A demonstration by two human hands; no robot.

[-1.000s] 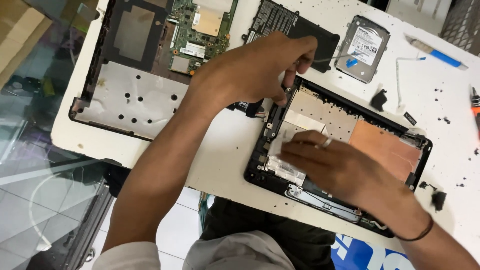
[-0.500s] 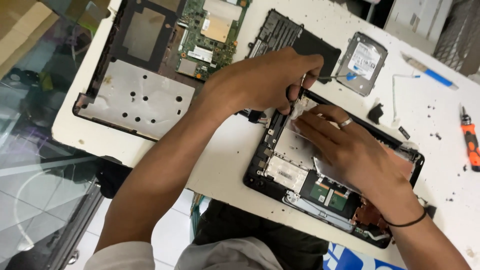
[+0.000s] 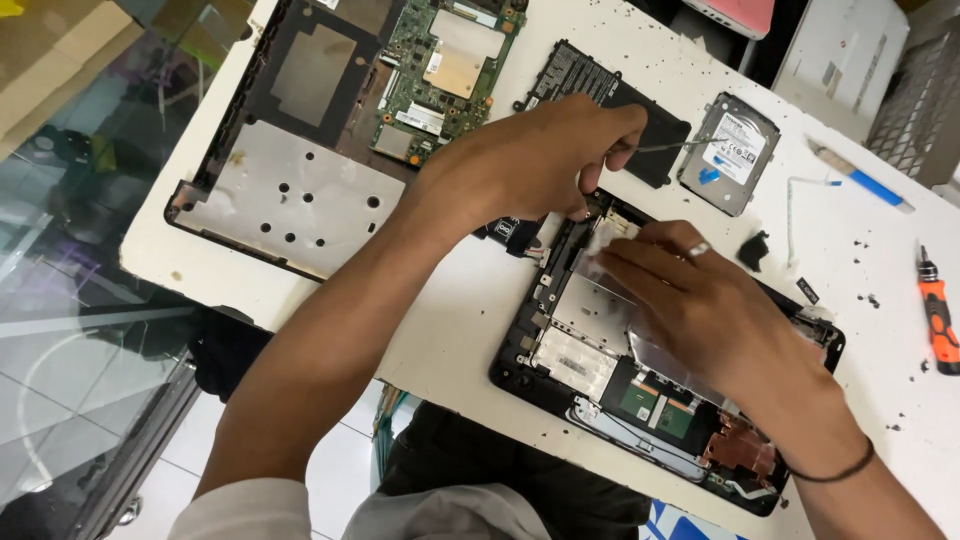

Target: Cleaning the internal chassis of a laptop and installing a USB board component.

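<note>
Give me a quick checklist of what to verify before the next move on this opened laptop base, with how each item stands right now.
1. Left hand holds a thin metal tool at the far edge of the open laptop base: ok.
2. Right hand presses flat on the silver shield plate inside the base: ok.
3. Tool tip seated on a screw or clip: cannot tell, fingers hide it.
4. Base fully supported: not ok, its near corner overhangs the white table.
5. Hard drive and orange screwdriver lie apart from the hands: ok.
6. Table surface clean: not ok, dark specks are scattered about.
</note>
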